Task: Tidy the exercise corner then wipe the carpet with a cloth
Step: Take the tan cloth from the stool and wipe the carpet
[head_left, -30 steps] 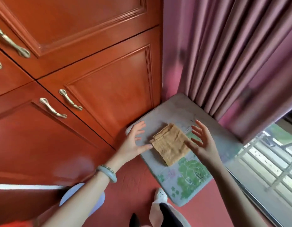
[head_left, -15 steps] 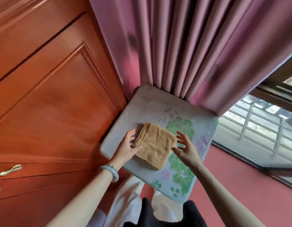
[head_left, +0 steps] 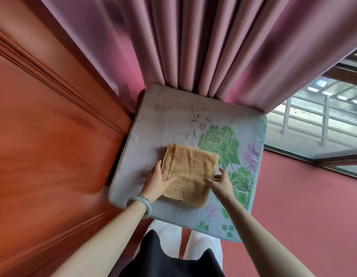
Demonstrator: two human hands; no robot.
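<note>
A folded tan cloth point(head_left: 190, 168) lies flat on a pale grey mat printed with green flowers point(head_left: 153, 124), which covers the red floor in the corner. My left hand point(head_left: 156, 181) rests on the cloth's left edge with fingers straight and the thumb lying across the fabric. My right hand point(head_left: 220, 180) touches the cloth's right edge with spread, straight fingers. Neither hand is curled round the cloth. A pale bangle sits on my left wrist.
A red-brown wooden cabinet point(head_left: 53, 136) stands tight against the mat's left side. Pink curtains point(head_left: 203, 47) hang down onto the mat's far edge. A floor-level window with railings point(head_left: 313, 116) is at the right. Red floor point(head_left: 293, 196) lies to the right.
The view has swung right and closer, so the cabinet handles left the frame. Both hands have come down onto the cloth's two side edges; before they hovered beside it.
</note>
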